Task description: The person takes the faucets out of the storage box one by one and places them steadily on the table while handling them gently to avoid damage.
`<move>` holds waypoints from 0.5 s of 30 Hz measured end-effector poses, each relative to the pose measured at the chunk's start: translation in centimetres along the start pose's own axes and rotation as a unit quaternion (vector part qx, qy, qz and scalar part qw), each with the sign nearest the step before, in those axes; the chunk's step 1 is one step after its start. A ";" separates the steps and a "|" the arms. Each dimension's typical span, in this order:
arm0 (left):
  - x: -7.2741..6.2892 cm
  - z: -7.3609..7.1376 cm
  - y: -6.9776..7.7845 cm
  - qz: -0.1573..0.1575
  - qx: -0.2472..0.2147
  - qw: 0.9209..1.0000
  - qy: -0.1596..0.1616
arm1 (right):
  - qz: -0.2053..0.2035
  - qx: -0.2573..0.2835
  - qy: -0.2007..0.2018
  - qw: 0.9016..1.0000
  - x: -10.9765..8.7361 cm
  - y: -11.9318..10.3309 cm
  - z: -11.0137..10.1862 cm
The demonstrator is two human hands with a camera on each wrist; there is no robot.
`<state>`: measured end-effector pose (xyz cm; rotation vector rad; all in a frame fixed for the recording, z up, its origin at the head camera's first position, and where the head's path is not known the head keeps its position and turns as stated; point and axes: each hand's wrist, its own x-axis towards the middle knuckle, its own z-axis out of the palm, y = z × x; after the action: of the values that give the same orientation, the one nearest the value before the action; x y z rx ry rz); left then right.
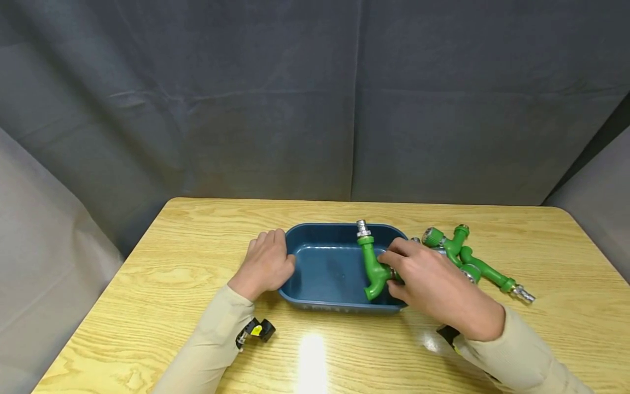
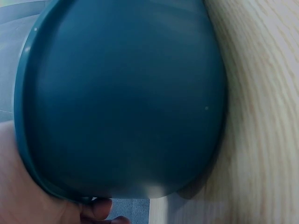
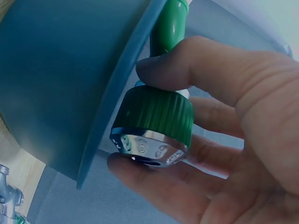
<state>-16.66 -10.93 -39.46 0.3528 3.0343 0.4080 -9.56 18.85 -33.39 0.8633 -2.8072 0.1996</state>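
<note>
A dark blue oblong basin (image 1: 322, 268) stands on the table, its outer end wall (image 2: 126, 102) filling the left wrist view. My left hand (image 1: 266, 265) grips its left rim, thumb over the inner side. Above the basin's right end, my right hand (image 1: 433, 279) holds a green tap (image 1: 370, 257) with a silver hose nozzle pointing away and the spout toward me. In the right wrist view, the thumb and fingers are around the tap's ribbed green knob (image 3: 154, 112) with its silver cap, close by the basin rim.
Right of the basin lie several more green taps, one with a round knob (image 1: 433, 237) and one with a silver nozzle (image 1: 523, 294). They are bunched together, partly behind my right hand. Grey cloth (image 1: 266, 137) hangs beyond the wooden table's (image 1: 187, 262) far edge.
</note>
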 end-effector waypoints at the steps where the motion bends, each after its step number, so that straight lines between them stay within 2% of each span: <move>1: 0.0 0.0 0.0 0.000 0.000 1.000 0.000 | 0.001 0.001 -0.001 1.000 0.0 0.0 0.0; 15: 0.0 -0.1 -0.2 0.001 -0.002 1.000 0.000 | 0.007 0.002 -0.019 1.000 -0.1 0.6 -0.4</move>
<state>-16.66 -11.13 -39.43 0.3544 3.0327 0.4151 -9.74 19.48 -33.06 0.8573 -2.8505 0.1928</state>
